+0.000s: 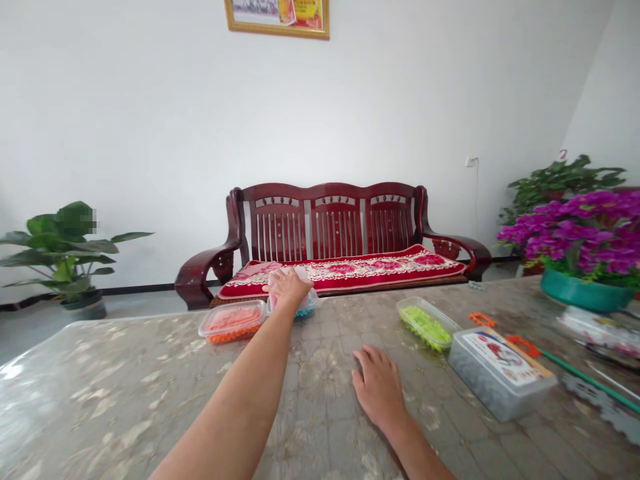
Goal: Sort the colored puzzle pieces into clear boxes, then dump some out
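Observation:
My left hand (289, 287) reaches to the far side of the table, its fingers curled over a pale pink and whitish translucent thing (302, 273). The hand covers much of it, so I cannot make out its exact kind. Directly below is a clear tub of blue pieces (306, 309), partly hidden. Just left of it sits a clear plastic container of orange pieces (233, 321). My right hand (379, 383) rests on the table with fingers apart and nothing in it. To its right lies a clear container of yellow-green pieces (425, 324).
A lidded clear box of grey pieces (501, 373) stands at the right, near orange linked pieces (482, 319) and a green rod (590, 379). Purple flowers in a teal pot (585, 290) stand farther right. A wooden bench (333, 227) is behind the patterned table (165, 393).

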`<state>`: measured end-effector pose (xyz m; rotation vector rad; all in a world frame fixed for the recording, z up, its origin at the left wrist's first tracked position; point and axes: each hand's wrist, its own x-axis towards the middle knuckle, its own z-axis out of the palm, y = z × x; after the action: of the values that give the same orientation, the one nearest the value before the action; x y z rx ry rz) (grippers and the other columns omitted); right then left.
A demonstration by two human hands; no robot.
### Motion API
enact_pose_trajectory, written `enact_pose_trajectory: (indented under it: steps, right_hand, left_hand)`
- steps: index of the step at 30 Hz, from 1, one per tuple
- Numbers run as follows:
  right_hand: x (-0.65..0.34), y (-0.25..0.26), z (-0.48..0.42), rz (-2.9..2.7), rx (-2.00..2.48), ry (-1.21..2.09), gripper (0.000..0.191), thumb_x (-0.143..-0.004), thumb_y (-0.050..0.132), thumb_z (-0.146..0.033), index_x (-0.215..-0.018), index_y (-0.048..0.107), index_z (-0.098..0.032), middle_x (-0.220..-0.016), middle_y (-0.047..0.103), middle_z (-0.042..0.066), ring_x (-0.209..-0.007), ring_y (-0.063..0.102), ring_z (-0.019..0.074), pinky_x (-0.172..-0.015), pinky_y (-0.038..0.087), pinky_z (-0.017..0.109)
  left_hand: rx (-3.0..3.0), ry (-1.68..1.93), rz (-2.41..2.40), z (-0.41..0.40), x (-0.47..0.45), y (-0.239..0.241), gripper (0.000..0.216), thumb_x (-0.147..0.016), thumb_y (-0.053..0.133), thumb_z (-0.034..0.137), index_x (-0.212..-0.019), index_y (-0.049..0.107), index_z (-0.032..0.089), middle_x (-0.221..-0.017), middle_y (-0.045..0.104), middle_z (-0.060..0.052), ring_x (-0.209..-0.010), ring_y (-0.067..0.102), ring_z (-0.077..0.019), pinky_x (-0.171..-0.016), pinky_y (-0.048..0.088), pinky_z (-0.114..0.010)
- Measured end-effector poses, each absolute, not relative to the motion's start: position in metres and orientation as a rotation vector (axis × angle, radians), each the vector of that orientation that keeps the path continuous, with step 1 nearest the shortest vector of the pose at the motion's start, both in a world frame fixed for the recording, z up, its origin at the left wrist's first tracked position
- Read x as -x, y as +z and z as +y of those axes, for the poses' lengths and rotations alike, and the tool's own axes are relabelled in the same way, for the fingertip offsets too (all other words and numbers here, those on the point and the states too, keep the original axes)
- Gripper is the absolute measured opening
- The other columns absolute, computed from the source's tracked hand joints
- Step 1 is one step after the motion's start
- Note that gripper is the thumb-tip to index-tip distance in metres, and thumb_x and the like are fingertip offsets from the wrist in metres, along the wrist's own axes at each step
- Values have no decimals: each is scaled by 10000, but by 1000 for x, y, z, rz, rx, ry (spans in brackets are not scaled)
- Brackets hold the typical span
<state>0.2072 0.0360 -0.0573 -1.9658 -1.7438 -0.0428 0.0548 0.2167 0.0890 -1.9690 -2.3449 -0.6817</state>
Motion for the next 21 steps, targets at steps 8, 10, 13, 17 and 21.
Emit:
enact_pose_trajectory:
  steps: [8, 10, 13, 17, 21]
  right_hand:
    - [-205, -54, 36, -1739, 1969, -35, 344, -859, 501, -217, -1175, 635, -246, -1298, 602, 95, -1237, 493, 270, -1043, 327, 434]
    - [-205, -54, 36, -1737, 1964, -39, 340, -856, 507, -215, -1166, 638, -258, -1293, 606, 91, -1228, 498, 268, -1040, 330, 432]
    - [-204, -54, 36, -1735, 1962, -46, 352, -856, 506, -210, -1178, 634, -269, -1297, 602, 88, -1226, 500, 268, -1032, 335, 430]
    - [-203, -52, 36, -1737, 1957, -46, 352, -859, 502, -213, -1181, 638, -257, -1278, 606, 96, -1217, 505, 273, -1028, 341, 438]
    - [-203, -51, 36, -1736, 1956, -50, 348, -860, 510, -223, -1180, 640, -259, -1265, 612, 95, -1202, 516, 268, -1029, 340, 429]
  left_hand:
    - [1892, -878, -2286, 222, -50, 81, 645, -678, 638, 519, -1245, 547, 227, -1355, 460, -180, -1258, 397, -405, -950, 372, -608]
    - [1895, -922, -2266, 222, -49, 86, 648, -676, 636, 529, -1249, 547, 239, -1351, 458, -173, -1241, 408, -399, -947, 377, -611]
    - [1911, -966, -2209, 221, -54, 100, 671, -671, 642, 547, -1260, 546, 240, -1317, 475, -168, -1210, 425, -390, -943, 391, -596]
    - [2009, -1041, -2159, 213, -80, 110, 640, -670, 662, 537, -1242, 560, 269, -1285, 499, -144, -1194, 440, -369, -935, 411, -552]
    - [2163, -1108, -2137, 197, -121, 95, 604, -679, 673, 519, -1226, 567, 284, -1283, 514, -134, -1210, 438, -366, -933, 414, -531]
